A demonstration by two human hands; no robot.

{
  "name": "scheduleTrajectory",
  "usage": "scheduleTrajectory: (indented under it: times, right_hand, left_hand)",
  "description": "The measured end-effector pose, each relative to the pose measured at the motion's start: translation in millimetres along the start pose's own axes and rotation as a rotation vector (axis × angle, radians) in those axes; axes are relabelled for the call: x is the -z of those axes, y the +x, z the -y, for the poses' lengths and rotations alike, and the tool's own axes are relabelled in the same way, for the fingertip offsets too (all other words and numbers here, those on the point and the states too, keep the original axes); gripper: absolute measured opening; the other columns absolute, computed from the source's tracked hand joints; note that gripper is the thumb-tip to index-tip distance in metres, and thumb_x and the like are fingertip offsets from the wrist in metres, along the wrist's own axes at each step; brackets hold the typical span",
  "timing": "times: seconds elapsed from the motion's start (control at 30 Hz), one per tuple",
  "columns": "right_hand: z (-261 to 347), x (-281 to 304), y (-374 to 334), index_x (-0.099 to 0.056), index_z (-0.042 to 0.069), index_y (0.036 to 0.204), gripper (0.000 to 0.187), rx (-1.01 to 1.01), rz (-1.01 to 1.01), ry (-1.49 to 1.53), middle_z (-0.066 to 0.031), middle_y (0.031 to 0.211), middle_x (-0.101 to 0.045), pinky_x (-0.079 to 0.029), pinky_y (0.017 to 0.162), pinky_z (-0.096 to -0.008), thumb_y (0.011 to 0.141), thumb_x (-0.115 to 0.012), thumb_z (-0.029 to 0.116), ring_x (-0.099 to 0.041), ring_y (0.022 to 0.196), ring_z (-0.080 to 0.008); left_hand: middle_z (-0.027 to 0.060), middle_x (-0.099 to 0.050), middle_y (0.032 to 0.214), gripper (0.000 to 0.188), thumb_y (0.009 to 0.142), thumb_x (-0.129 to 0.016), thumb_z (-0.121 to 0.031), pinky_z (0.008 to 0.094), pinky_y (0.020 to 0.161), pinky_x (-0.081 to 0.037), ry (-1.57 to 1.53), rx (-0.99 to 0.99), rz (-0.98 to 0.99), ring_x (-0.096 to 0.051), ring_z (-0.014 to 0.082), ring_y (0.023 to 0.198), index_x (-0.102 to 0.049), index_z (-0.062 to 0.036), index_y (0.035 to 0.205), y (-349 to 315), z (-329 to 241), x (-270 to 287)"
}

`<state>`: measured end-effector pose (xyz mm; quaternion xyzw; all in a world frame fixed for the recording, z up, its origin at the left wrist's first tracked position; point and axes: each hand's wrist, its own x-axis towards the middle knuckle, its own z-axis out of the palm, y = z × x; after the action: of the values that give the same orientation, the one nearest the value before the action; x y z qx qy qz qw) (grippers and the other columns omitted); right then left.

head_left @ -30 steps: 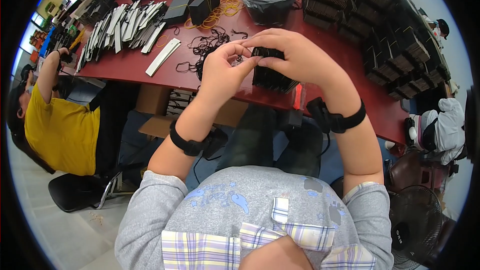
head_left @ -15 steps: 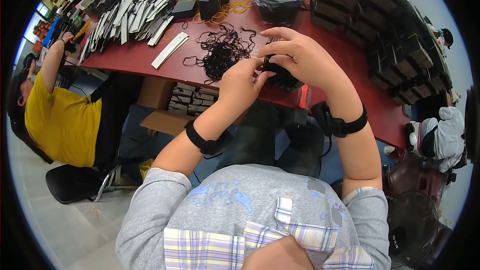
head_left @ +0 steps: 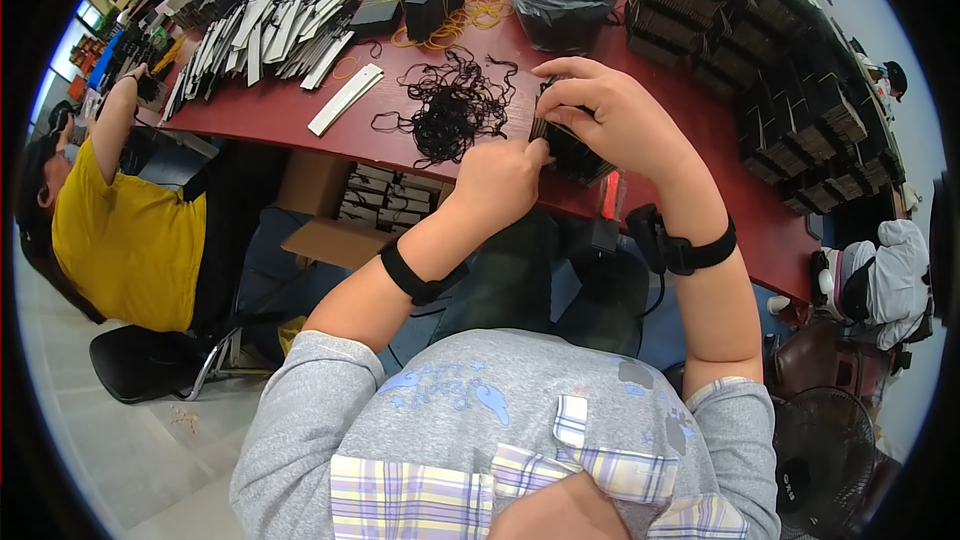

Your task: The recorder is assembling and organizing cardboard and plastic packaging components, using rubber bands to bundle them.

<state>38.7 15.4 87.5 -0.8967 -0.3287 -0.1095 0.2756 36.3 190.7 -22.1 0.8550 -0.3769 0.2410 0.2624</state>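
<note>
A dark stack of thin black pieces (head_left: 575, 158), perhaps cards, stands at the table's near edge in front of me. My right hand (head_left: 612, 118) arches over it from the right, its bent fingers and thumb closed on the top and left side. My left hand (head_left: 503, 178) is closed, its thumb and finger pinched together at the stack's left edge; what they grip is too small to make out. Left of my hands lies a tangled heap of black cord (head_left: 450, 108). Beyond it, a few white strips (head_left: 345, 100) lie on the red table (head_left: 400, 145).
A pile of white strips (head_left: 265, 40), black blocks (head_left: 380, 8) and yellow rubber bands (head_left: 487, 10) lie farther off. A bag-lined black bin (head_left: 560, 25) stands ahead, tall black stacks (head_left: 800, 120) at right. A yellow-shirted person (head_left: 130, 250) works at left. An open carton (head_left: 325, 240) sits below the table.
My left hand has turned and closed more, moving slightly right against the stack's edge. My right hand stays over the stack with little movement. The whole view has shifted slightly.
</note>
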Motion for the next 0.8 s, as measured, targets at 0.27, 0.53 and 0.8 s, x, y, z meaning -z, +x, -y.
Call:
scheduleTrajectory:
  times: [0.27,0.53,0.8]
  right_hand:
    - [5,-1,-2,-0.062,0.006,0.114,0.034,-0.036,-0.077,0.035,-0.0126,0.117,-0.064,-0.048,0.094,-0.0395,0.080,-0.068,0.009,-0.060,0.108,-0.0318]
    - [-24,10,-57,-0.046,0.004,0.135,0.078,-0.141,-0.549,0.651,-0.0126,0.128,-0.057,-0.043,0.102,-0.0365,0.071,-0.086,0.020,-0.053,0.122,-0.0244]
    - [-34,-26,-77,-0.065,-0.002,0.108,0.035,-0.483,-0.419,0.973,-0.0023,0.097,-0.068,-0.053,0.082,-0.0266,0.076,-0.079,-0.002,-0.065,0.092,-0.0118]
  left_hand:
    - [0.0111,-0.063,0.064,0.016,0.088,-0.061,-0.020,0.0418,0.054,-0.049,0.008,0.065,0.124,-0.065,0.0308,0.061,-0.060,-0.0062,0.080,3,2,5]
    - [0.0128,-0.069,0.105,0.046,0.074,-0.084,-0.020,0.0361,0.084,-0.053,-0.722,0.258,0.046,-0.066,0.0232,0.097,-0.066,0.0019,0.110,30,52,39]
    - [0.0040,-0.070,0.100,0.047,0.072,-0.081,0.002,0.0270,0.082,-0.053,-1.339,0.410,0.297,-0.065,0.0112,0.091,-0.064,-0.0005,0.115,65,34,11]
